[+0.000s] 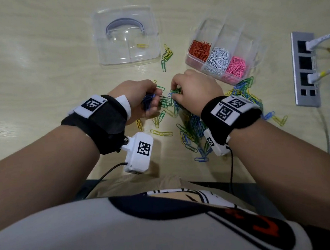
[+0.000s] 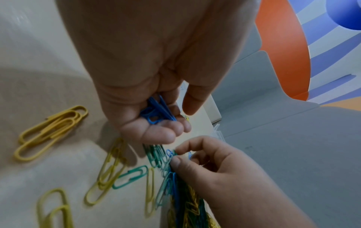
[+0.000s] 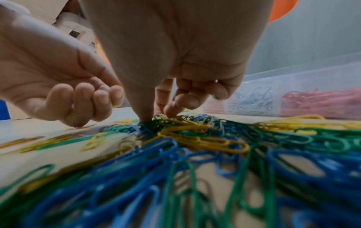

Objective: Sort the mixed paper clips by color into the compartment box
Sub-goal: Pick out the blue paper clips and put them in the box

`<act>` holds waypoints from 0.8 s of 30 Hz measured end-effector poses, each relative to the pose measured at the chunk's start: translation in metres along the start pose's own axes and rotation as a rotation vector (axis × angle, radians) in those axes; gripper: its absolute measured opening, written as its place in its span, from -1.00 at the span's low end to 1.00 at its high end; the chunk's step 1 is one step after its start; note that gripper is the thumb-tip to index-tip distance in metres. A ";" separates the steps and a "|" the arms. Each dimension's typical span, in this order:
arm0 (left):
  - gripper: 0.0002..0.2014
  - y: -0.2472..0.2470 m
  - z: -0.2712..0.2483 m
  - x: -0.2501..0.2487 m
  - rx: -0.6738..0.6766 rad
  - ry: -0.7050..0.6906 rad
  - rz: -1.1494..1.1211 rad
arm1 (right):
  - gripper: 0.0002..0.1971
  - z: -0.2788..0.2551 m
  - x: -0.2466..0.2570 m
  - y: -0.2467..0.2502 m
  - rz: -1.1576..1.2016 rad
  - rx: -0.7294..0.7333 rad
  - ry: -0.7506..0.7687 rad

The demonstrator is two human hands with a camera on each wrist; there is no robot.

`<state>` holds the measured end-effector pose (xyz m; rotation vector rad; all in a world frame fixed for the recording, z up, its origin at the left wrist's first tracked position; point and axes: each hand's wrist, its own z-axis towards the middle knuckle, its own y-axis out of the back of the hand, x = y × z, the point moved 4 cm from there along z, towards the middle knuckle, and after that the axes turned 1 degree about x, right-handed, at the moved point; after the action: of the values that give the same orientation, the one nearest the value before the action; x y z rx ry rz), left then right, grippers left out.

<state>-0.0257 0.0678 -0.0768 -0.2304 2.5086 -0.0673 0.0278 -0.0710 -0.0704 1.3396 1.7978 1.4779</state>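
A mixed pile of blue, green and yellow paper clips (image 1: 191, 122) lies on the table in front of me, and it fills the right wrist view (image 3: 195, 146). My left hand (image 1: 150, 102) is curled round a bunch of blue clips (image 2: 156, 114), just left of the pile. My right hand (image 1: 174, 92) reaches down onto the pile's far edge, where thumb and forefinger (image 2: 174, 155) pinch a blue clip. The clear compartment box (image 1: 229, 29) stands at the back right. It holds red clips (image 1: 200, 49), white clips (image 1: 219, 58) and pink clips (image 1: 234, 68).
The clear lid (image 1: 125, 35) lies at the back centre with one yellow clip (image 1: 143, 46) on it. A few loose clips (image 1: 166, 54) lie beside it. A grey socket strip (image 1: 304, 68) with plugged cables sits at the far right. Yellow clips (image 2: 50, 131) are scattered left of the pile.
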 end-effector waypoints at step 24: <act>-0.69 -0.018 -0.006 0.000 0.008 -0.063 -0.020 | -0.94 -0.021 0.019 0.026 0.426 -0.052 0.101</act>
<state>-0.0267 0.0503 -0.0699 -0.2499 2.4429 -0.0774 0.0127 -0.0659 -0.0351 1.7251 1.5814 1.8231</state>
